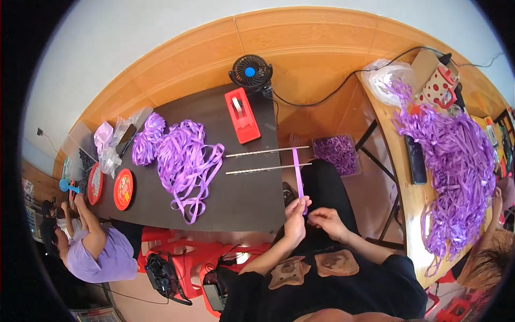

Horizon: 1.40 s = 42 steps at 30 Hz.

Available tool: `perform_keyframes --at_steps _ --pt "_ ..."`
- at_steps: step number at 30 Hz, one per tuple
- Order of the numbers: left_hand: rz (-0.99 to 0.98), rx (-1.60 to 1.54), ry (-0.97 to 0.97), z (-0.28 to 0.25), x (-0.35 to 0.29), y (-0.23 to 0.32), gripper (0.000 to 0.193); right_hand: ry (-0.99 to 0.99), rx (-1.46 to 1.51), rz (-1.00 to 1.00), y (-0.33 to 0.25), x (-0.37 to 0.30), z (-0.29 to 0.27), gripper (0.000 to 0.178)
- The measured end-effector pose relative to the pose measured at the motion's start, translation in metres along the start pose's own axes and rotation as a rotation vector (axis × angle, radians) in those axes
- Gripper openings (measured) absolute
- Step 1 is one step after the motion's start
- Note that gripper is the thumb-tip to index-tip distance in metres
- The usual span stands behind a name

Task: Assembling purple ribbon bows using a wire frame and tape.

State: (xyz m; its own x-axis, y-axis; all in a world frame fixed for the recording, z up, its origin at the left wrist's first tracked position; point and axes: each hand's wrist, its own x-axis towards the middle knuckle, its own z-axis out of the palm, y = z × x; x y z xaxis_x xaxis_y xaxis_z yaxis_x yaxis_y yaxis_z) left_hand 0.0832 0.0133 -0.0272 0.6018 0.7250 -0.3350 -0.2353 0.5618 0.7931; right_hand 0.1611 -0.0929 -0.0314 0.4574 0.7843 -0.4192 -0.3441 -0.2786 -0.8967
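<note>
A purple ribbon (pixel 299 177) runs across two thin rods, a far rod (pixel 268 151) and a near rod (pixel 268 168), which jut out past the right edge of the dark table. My left hand (pixel 296 217) pinches the ribbon's lower part between thumb and fingers, just in front of the near rod. Close by on the right, my right hand (pixel 328 221) is closed with its fingertips together, a little apart from the left. Whatever it may hold is too small to make out.
Purple ribbon heaps (pixel 188 155) and a red tape dispenser (pixel 242 115) lie on the dark table (pixel 236 204), with a fan (pixel 250 72) behind. Cut ribbon fills a bin (pixel 336 154). More ribbon (pixel 456 161) and a phone (pixel 416 160) cover the right table. A person (pixel 104 252) sits left.
</note>
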Motion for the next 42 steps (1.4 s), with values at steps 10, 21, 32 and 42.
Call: perform_keyframes --at_steps 10,21,32,42 --pt "-0.009 0.013 -0.056 -0.008 0.000 0.003 0.021 0.254 -0.713 -0.861 -0.014 -0.003 0.022 0.028" --pt "-0.169 0.073 -0.110 -0.028 -0.017 0.018 0.024 -0.315 0.091 -0.319 0.007 -0.006 0.011 0.040" --pt "-0.033 0.135 -0.154 -0.037 -0.005 0.015 0.013 -0.274 0.052 -0.363 0.004 -0.012 0.013 0.043" --pt "-0.039 0.249 -0.162 -0.031 -0.014 0.024 0.016 0.342 -1.167 -1.386 -0.080 0.028 0.006 0.032"
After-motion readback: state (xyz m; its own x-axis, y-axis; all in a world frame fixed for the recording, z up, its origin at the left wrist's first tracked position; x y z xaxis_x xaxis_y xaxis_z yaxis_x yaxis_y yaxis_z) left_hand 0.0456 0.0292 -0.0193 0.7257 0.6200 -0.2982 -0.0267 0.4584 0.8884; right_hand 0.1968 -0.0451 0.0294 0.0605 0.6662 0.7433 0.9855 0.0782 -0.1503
